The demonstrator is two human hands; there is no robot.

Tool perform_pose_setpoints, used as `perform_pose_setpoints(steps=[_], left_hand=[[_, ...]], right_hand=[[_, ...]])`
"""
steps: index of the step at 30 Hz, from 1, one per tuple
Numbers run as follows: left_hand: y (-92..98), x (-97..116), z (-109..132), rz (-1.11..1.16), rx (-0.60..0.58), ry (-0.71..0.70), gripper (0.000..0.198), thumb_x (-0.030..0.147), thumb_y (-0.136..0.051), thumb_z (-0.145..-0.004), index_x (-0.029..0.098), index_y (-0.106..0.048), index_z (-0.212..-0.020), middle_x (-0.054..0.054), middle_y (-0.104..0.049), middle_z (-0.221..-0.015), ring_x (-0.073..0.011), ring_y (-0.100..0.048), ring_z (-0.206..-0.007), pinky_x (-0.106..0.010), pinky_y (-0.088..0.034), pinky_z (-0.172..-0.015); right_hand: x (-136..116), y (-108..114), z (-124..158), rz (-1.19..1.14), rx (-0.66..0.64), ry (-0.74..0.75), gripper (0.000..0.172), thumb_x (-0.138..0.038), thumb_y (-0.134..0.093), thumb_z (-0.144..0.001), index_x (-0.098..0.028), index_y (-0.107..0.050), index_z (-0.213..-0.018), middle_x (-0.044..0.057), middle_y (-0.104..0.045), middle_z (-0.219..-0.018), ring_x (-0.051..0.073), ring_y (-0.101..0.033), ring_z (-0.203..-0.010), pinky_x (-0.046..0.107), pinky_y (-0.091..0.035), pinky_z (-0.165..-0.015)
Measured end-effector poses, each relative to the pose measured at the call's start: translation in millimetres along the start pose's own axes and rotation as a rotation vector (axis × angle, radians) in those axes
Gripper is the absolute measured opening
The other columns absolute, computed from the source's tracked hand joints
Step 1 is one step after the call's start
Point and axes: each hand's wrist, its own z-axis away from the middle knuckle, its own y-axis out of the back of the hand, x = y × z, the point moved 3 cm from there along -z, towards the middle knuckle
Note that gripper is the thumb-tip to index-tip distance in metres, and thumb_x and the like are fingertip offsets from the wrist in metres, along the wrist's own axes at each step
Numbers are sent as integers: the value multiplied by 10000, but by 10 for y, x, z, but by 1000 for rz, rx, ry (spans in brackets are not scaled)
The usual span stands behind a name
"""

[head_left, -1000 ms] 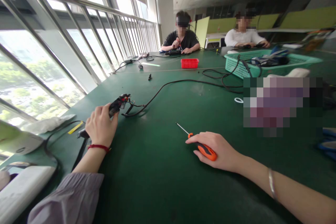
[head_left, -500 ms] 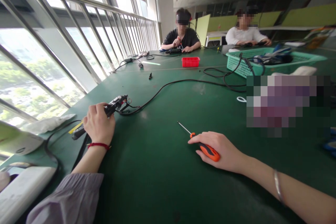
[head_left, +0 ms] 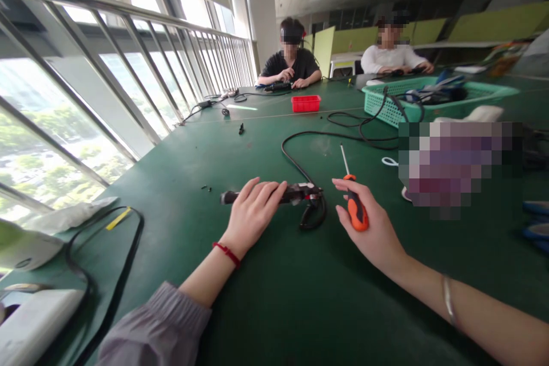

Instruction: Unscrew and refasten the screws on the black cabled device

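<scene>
My left hand (head_left: pixel 254 211) rests on a long black device (head_left: pixel 295 193) that lies on the green table (head_left: pixel 266 303), fingers laid over its middle. A black cable (head_left: pixel 300 154) runs from the device's right end and loops back across the table. My right hand (head_left: pixel 369 226) is wrapped round the orange-and-black handle of a screwdriver (head_left: pixel 355 206), whose thin shaft points away from me. The two hands sit close together near the table's middle.
A red tray (head_left: pixel 306 103) and a teal basket (head_left: pixel 386 106) holding cables stand farther back. Two people work at the far end. Small black parts (head_left: pixel 206 187) lie left of the device. A cable loop (head_left: pixel 107 251) and white objects sit at the near left by the window railing.
My left hand has dragged the black device from the left side to the middle of the table. My right hand has lifted the screwdriver and moved it forward, its shaft now pointing away.
</scene>
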Motion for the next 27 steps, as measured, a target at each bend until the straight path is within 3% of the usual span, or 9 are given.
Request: perform_pose_setpoints(steps=[4,8,13,20,23,27], left_hand=[[-328,203,-308,99,-85,106,333,239,-497,-894,132,-537,-1206,-95,-652,-1127,-202,-584,-1070,-391,-363,-1055],[-477,88,-370,55,-153,270,316,275,-485,-902,171,-575,-1187,-96,-582,-1258,-228,-545,-1131,-415,-345,-1060],[-381,-308,-185,-53,-171,442,255,237,-476,-888,207,-654,-1067,-85,-607,-1184,-252,-551,-1080,-441,-328,-1043],[-133,-1059,369,-236,-211,821,309,283,-425,-866,174,-691,-979,-139,-638,-1023,-303,-582,-922,-447,-448,-786],[-67,-1130,534,-236,-223,831,329,318,-419,-857,183,-704,-951,-127,-650,-966,-277,-584,-857,-409,-456,-739],[-49,-1058,590,-188,-274,792,330,301,-421,-842,188,-709,-957,-106,-651,-956,-241,-577,-856,-342,-479,-697]], right_hand=[[12,-15,-12,49,-59,-18,448,-177,-508,-809,-251,-441,-1246,65,-550,-1272,195,-530,-1165,373,-403,-1025],[88,-79,-16,94,-231,-105,434,-191,-514,-797,-235,-464,-1226,75,-564,-1252,218,-530,-1171,417,-406,-1029],[134,-118,0,138,-366,-62,421,-214,-519,-806,-251,-482,-1224,71,-540,-1287,229,-488,-1230,445,-392,-1047],[107,-113,-7,190,-386,20,425,-164,-516,-800,-241,-498,-1218,97,-545,-1288,253,-482,-1246,510,-393,-1037],[98,-116,-6,204,-368,61,424,-141,-518,-792,-244,-508,-1203,96,-552,-1282,251,-488,-1242,509,-398,-1036],[110,-122,3,211,-366,71,429,-149,-529,-792,-247,-505,-1209,97,-554,-1283,264,-487,-1244,529,-399,-1030]])
